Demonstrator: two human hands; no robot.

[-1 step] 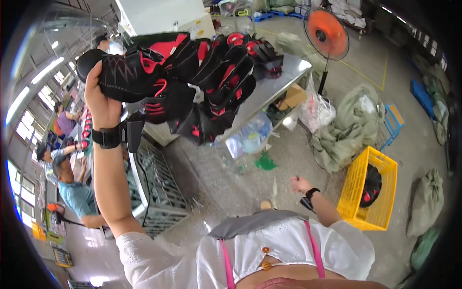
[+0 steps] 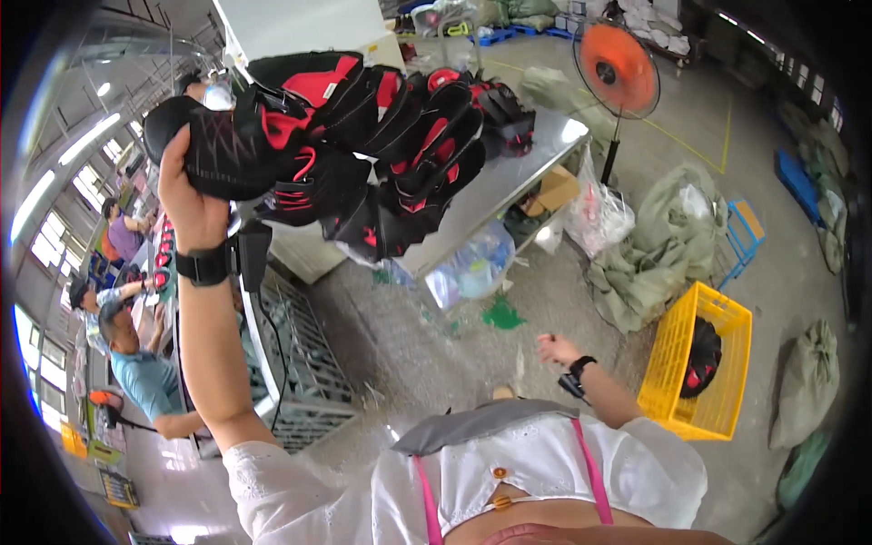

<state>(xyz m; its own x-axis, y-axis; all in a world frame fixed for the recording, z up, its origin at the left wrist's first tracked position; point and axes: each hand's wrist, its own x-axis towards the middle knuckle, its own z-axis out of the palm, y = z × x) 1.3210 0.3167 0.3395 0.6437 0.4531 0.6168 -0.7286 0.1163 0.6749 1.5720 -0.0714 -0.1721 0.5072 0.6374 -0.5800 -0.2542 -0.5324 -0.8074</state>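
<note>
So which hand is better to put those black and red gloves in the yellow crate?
Probably the left. The left hand already grips the bunch of black and red gloves, raised high. The right hand is empty and open, though it hangs lower and nearer the yellow crate.

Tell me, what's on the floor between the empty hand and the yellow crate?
Nothing: the head view shows bare concrete floor between the right hand and the yellow crate.

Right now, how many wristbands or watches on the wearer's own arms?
2: a black wristband on the raised left arm below the left hand gripping black-and-red shoes; a black watch on the lowered right wrist beside the empty right hand.
</note>
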